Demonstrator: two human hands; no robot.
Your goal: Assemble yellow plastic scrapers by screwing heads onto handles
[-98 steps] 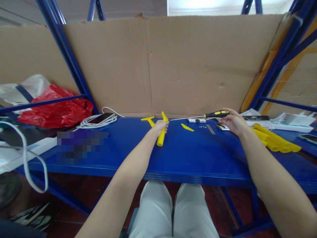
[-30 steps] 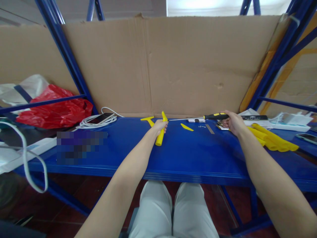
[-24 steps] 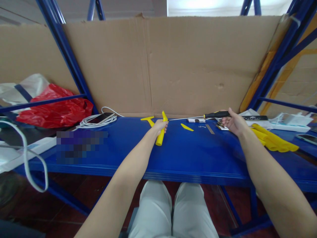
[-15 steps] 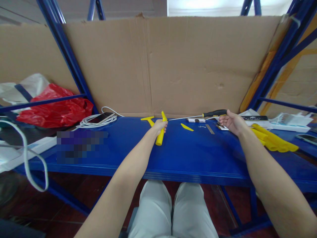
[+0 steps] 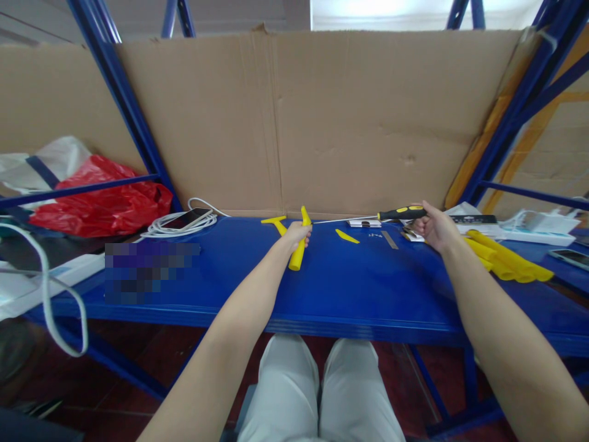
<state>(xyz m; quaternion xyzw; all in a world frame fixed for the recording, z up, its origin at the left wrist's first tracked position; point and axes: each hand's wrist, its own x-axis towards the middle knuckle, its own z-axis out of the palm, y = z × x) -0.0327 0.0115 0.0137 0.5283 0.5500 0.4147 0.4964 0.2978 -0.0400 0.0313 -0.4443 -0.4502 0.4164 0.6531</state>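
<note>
from my remote post, both hands are well apart over the surface (image 5: 345, 285). left hand (image 5: 299, 234) is closed round a yellow tool body (image 5: 296, 259), which stands tilted near the middle, its lower end poking out under the fist. right hand (image 5: 435, 227) has fingers curled on the rear of a black-and-yellow screwdriver (image 5: 401, 213); its thin shaft runs level to the yellow tool body, by the left fingers. tip too small for me to read.

between the hands i log a yellow flat piece (image 5: 347, 236), small bits (image 5: 375, 235), a grey strip (image 5: 390, 239) and a small box (image 5: 363, 224) behind. a yellow t-shaped piece (image 5: 275, 221) lies just left of the left hand.

right side: yellow tubes (image 5: 513, 259), a phone (image 5: 570, 258). left side: white coiled cable (image 5: 154, 232), red bag (image 5: 105, 199). brown cardboard (image 5: 345, 123) walls the back, between blue posts (image 5: 133, 104).
</note>
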